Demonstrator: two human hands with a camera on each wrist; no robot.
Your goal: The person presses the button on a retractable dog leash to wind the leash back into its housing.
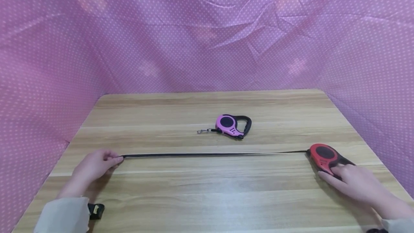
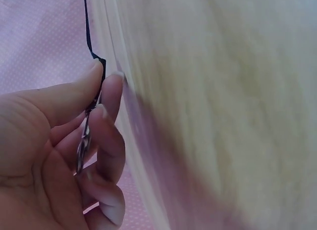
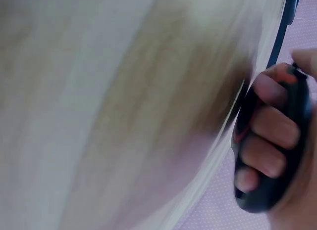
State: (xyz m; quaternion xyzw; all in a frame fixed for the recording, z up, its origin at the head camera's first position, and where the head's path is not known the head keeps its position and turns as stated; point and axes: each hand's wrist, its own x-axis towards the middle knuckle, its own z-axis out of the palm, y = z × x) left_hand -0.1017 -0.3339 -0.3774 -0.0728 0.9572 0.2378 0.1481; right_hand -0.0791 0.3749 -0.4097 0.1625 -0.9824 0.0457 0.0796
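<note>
My right hand (image 1: pixel 359 182) grips the black handle (image 3: pixel 294 156) of a red retractable dog leash (image 1: pixel 323 155), its fingers curled through the handle loop in the right wrist view. From that casing a black strap (image 1: pixel 194 154) runs nearly straight across the table to the left. At its far end my left hand (image 1: pixel 97 164) pinches the strap between thumb and forefinger. A metal clip (image 2: pixel 85 141) hangs by the curled fingers in the left wrist view. Beyond the strap lies a second retractable leash (image 1: pixel 228 125), pink and black, with its own clip (image 1: pixel 204 131) pointing left.
The wood-grain table (image 1: pixel 207 197) has rounded far corners. Pink dotted cloth (image 1: pixel 207 46) hangs behind it and along both sides. A black strap with a buckle (image 1: pixel 96 211) sits at the left sleeve (image 1: pixel 64 215).
</note>
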